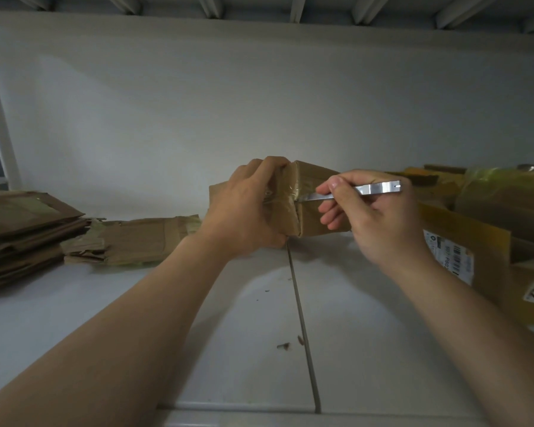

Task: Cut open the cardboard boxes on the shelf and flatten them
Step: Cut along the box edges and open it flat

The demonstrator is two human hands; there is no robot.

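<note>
A small brown cardboard box (313, 192), taped over its near end, stands on the white shelf (244, 334) at the centre. My left hand (247, 211) grips its left side and holds it steady. My right hand (373, 217) holds a silver utility knife (367, 190) like a pen. The blade tip touches the clear tape on the box's near end, right beside my left fingers.
A stack of flattened cardboard (22, 235) lies at the left, with one more flattened piece (136, 238) beside it. Several uncut boxes with labels (463, 251) crowd the right side. A seam (302, 328) runs down the shelf. The back wall is close behind.
</note>
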